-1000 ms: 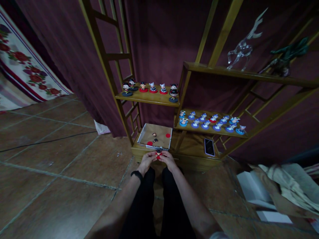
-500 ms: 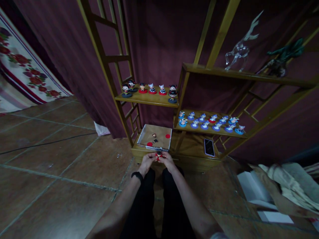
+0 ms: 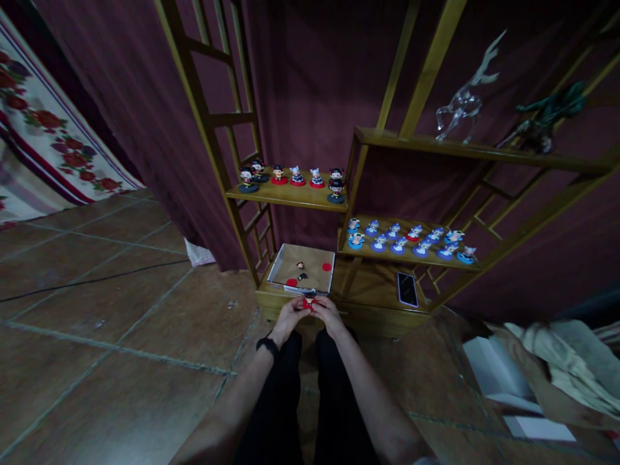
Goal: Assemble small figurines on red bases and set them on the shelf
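Observation:
My left hand [image 3: 289, 314] and my right hand [image 3: 329, 312] meet in front of me, fingers pinched together on a small figurine with a red base [image 3: 309, 301]. Just beyond them lies a shallow cardboard box [image 3: 318, 279] on the bottom board of a wooden shelf unit [image 3: 368, 294]. Inside the box are two red discs and two small dark figurine parts. A black band sits on my left wrist.
Several figurines on red and dark bases stand on the left shelf [image 3: 290, 194]; several blue-based ones fill the lower right shelf [image 3: 411, 254]. A phone [image 3: 407, 288] lies on the bottom board. A glass deer [image 3: 462, 97] stands on the top shelf. Paper and boxes [image 3: 523, 381] lie at right.
Both hands stay pinched on the figurine; they have shifted only slightly as my head moved.

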{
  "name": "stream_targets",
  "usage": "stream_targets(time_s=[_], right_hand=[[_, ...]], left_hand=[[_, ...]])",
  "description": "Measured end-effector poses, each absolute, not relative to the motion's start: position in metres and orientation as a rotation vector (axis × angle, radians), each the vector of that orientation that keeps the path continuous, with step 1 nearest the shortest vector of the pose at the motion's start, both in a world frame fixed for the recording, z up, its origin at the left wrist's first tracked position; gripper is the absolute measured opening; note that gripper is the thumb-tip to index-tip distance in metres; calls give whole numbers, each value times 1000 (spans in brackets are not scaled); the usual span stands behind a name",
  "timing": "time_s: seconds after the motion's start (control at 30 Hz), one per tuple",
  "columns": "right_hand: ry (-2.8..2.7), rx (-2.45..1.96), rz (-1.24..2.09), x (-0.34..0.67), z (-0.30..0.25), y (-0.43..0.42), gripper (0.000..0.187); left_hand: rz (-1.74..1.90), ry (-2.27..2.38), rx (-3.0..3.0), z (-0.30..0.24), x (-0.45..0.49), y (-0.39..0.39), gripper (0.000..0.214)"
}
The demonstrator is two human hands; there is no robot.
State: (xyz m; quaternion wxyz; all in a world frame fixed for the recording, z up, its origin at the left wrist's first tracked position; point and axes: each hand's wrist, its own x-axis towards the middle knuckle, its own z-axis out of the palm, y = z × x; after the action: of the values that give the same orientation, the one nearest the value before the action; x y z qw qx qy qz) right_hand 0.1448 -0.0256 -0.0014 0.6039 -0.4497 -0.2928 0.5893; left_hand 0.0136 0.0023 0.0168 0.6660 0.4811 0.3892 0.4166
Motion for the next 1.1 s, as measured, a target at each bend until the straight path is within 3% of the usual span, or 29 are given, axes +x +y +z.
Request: stream_targets(time_s=[0.6,0.87,1.1], right_hand=[[-772,-1115,1331,142,-9,-22,40],[-759,-1146,1306,141,-4,-24,38],[-777,-1107,1297,143,-9,-24,39]], left_hand=[[1059,1086,1437,-3,17,3,42],[950,1198,1923,16,15,-6,37],[774,1273,2236,23,14,-16,45]])
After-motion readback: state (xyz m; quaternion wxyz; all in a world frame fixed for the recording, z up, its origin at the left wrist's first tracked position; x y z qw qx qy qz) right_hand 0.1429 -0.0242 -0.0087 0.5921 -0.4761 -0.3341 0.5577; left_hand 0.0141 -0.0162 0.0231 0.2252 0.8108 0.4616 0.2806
